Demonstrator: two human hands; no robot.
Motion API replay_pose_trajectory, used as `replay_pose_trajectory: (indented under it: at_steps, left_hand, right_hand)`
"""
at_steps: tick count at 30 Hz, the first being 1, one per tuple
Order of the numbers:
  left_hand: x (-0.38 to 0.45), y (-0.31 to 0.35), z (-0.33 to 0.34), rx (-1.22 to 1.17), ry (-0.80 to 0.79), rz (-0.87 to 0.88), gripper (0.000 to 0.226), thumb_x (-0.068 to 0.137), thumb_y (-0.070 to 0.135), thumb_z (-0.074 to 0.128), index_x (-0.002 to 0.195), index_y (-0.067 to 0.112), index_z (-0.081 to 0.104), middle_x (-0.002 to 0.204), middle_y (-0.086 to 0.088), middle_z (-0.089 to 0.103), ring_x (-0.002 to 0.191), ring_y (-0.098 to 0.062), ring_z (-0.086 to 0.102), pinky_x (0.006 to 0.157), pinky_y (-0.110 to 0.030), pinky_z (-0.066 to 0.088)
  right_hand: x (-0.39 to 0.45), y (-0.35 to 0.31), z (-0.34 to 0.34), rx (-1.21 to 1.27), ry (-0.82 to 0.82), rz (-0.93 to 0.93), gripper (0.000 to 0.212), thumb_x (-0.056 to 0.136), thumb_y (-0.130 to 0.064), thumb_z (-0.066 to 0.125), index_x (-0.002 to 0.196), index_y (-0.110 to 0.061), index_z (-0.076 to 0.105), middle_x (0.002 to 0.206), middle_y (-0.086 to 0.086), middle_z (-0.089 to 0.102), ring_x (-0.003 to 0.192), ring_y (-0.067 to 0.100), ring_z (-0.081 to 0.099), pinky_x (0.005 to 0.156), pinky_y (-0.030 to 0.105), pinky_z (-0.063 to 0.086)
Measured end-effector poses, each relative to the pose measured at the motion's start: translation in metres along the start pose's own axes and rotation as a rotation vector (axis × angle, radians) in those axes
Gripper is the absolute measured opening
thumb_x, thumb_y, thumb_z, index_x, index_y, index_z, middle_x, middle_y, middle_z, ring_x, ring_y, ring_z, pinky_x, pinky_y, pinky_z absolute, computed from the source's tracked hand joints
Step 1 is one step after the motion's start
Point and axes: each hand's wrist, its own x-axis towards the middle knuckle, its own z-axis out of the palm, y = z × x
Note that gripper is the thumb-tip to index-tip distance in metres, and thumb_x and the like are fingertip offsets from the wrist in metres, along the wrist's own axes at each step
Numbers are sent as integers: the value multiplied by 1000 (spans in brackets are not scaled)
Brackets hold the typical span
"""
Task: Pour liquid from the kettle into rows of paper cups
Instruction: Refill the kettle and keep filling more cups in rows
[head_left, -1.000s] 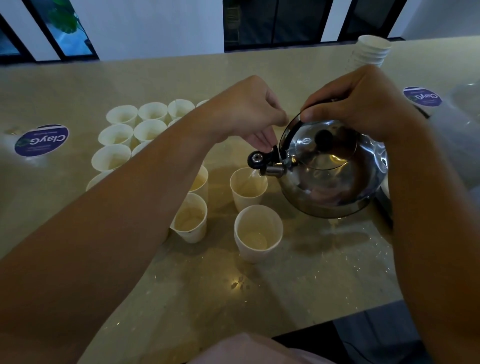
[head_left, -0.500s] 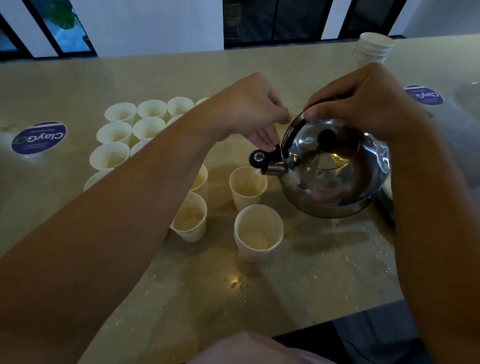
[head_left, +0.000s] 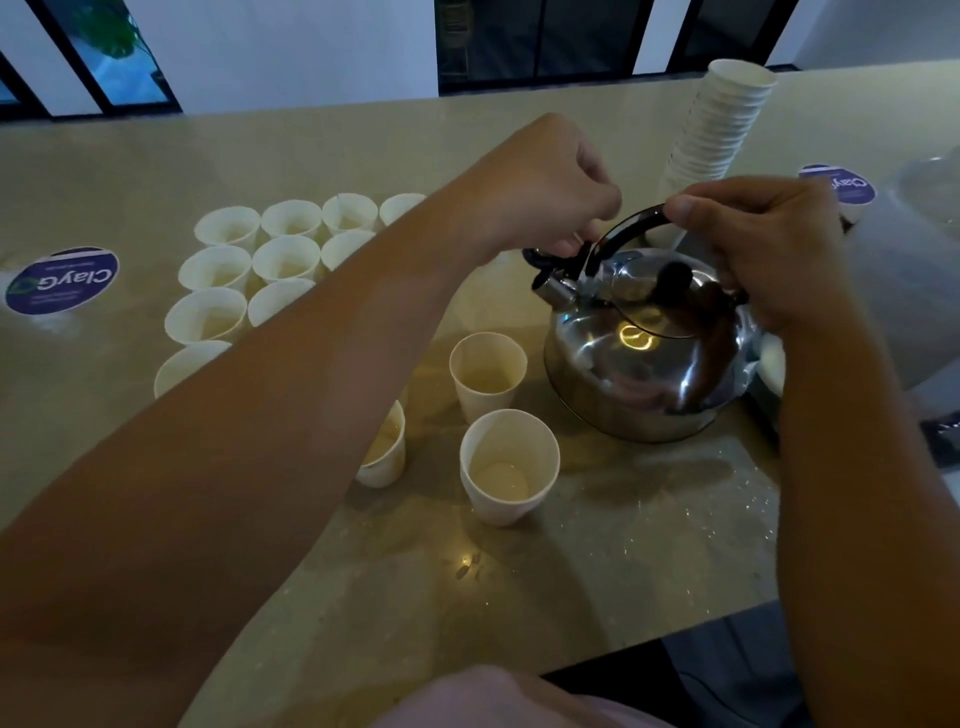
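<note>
- Nearest you, a paper cup (head_left: 509, 466) holds shallow pale liquid; the next cup (head_left: 487, 375) likewise.
- Your right hand (head_left: 769, 254) grips the kettle (head_left: 647, 345) handle, spout aimed left; your left hand (head_left: 550, 182) pinches its spout lever.
- Beyond, rows of cups (head_left: 270, 260) stand on the table (head_left: 623, 545).

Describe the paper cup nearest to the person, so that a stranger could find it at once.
Start at the steel kettle on the beige counter. Two cups stand left of it; take the nearer cup. It stands alone, closest to the counter's front edge, with a little liquid at the bottom.
</note>
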Motion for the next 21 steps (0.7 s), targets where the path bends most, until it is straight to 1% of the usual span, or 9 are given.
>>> replay_pose_trajectory:
  at_steps: [3,5,6,8,11,13,15,18,21]
  left_hand:
    - [8,1,13,30,24,31,12,92,19,65,99,17,75,88,1,74,80,-11,73,76,-28,62]
    - [13,-1,23,60,42,48,14,91,20,65,99,17,76,86,5,72,77,-7,69,78,-26,60]
    - [15,-3,27,64,42,45,16,90,19,64,99,14,76,85,5,72,73,-7,66,75,-25,58]
    - [19,-8,36,66,25,29,20,90,16,61,97,4,76,81,0,66,68,-12,58,68,-28,50]
    - [22,-14,46,86,21,-6,24,88,17,60,93,-2,73,76,-8,55,68,-16,50,66,-31,40]
    - [23,-17,50,100,26,-18,27,88,18,61,95,-5,73,76,-13,59,68,-18,51,65,-31,42]
    - [23,-19,51,125,32,-8,25,88,19,62,95,0,75,87,-18,71,71,-19,58,69,-35,50]
    - [22,-23,50,110,48,-7,20,89,20,62,96,11,78,92,-9,75,84,-19,70,82,-36,56]
    - [19,-25,46,86,39,-1,21,90,18,61,102,13,77,94,-1,75,88,-14,70,86,-35,57]
  right_hand:
    - [-7,6,2,52,118,53,12,83,-26,80,94,-21,76,70,-15,74,66,-1,68,66,12,51]
    - [-11,12,5,70,182,100,10,83,-26,80,91,-23,76,73,-14,75,70,0,71,68,12,53]
    - [-12,15,7,81,211,123,10,82,-26,81,90,-23,76,73,-13,75,71,1,71,69,12,53]
    - [-16,23,11,97,262,153,11,80,-25,83,89,-22,77,72,-13,75,71,1,71,69,13,54]
    - [-22,33,14,77,287,170,18,81,-24,83,97,-18,77,74,-15,75,73,-2,70,71,12,53]
    - [-25,38,15,69,276,176,19,82,-27,82,98,-19,78,82,-11,76,79,1,72,74,14,54]
    - [-26,39,16,76,273,190,17,82,-29,82,96,-20,78,83,-9,76,81,3,72,76,17,56]
    - [-26,41,17,65,281,175,12,82,-30,82,92,-25,77,80,-11,76,81,4,72,77,17,57]
    - [-25,43,16,15,282,180,13,84,-35,79,93,-26,77,79,-14,75,80,0,70,78,18,56]
